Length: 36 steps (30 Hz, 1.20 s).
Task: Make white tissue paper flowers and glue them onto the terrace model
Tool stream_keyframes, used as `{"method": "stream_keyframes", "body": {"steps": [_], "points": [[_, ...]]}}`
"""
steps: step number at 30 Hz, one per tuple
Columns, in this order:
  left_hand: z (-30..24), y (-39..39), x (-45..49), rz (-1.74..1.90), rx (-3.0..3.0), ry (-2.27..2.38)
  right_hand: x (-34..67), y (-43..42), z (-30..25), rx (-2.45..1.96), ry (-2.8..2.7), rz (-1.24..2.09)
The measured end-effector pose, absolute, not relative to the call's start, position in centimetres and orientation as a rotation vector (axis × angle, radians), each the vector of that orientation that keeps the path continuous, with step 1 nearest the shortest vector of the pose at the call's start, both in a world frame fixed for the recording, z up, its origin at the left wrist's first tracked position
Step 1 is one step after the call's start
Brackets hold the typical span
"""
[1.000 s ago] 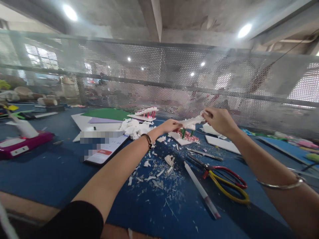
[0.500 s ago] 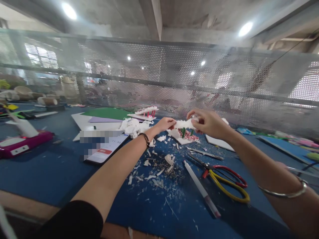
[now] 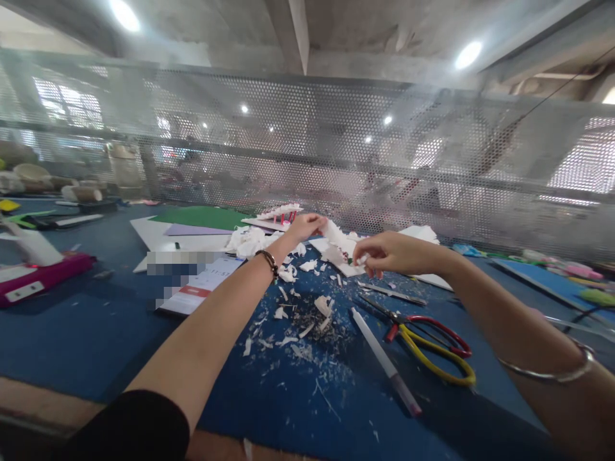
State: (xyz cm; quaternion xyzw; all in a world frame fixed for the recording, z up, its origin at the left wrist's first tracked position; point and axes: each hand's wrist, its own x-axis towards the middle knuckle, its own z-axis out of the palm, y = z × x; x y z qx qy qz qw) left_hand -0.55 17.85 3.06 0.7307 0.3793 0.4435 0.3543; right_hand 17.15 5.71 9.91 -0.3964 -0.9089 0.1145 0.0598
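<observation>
Over the blue table, my left hand (image 3: 308,225) pinches the left end of a ragged, white, tissue-like piece (image 3: 336,235), which slants down to the right. Lower and to its right, my right hand (image 3: 384,251) is closed with a small white scrap (image 3: 362,259) at its fingertips. Whether that scrap is still joined to the larger piece is hard to see. Beneath the hands lies a small white board (image 3: 353,269), its pink-and-green parts mostly hidden. A crumpled white heap (image 3: 247,241) sits left of it, near a little model with red posts (image 3: 288,218).
White shreds (image 3: 324,306) litter the middle. Nearer me on the right are a white pen (image 3: 379,349), yellow-and-red-handled scissors (image 3: 435,358) and a craft blade or tweezers (image 3: 394,294). A phone (image 3: 202,288) and a magenta device (image 3: 52,278) lie left. Perforated metal screening (image 3: 307,147) stands behind.
My right hand has moved down and slightly left, away from the top of the white piece, with a scrap in its fingers. My left hand has risen a little, tilting the piece.
</observation>
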Motion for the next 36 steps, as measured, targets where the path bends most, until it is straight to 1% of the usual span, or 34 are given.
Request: {"method": "stream_keyframes", "body": {"steps": [2,5,7,10,12,19,23,26,33,36], "points": [[4.2,17.6,-1.0,1.218,1.904,0.973,17.3,5.9,9.7,-1.204,-2.809,0.406],[5.9,16.8,-1.6,1.215,1.974,0.93,17.4,6.1,9.6,-1.21,-2.771,0.407],[6.9,15.9,-1.6,1.156,2.042,0.884,17.3,6.3,9.5,-1.24,-2.635,0.321],[8.2,14.5,-1.4,1.06,2.136,0.79,16.8,6.9,9.0,-1.295,-2.302,0.099],[8.8,13.5,-1.1,0.989,2.177,0.737,16.4,7.3,8.4,-1.293,-2.14,0.023],[9.8,11.9,-0.3,0.899,2.219,0.644,15.8,7.5,7.9,-1.186,-1.97,0.179],[10.2,11.5,0.2,0.946,2.201,0.659,15.9,7.2,8.1,-1.123,-1.897,0.322],[10.6,10.6,0.6,1.016,2.184,0.69,15.8,6.9,8.3,-1.057,-1.861,0.369],[12.0,7.7,0.4,1.11,2.196,0.613,16.1,5.8,9.1,-0.899,-1.872,0.247],[11.3,6.2,-0.2,1.109,2.041,0.575,16.3,4.9,8.9,-0.815,-1.882,0.145]]}}
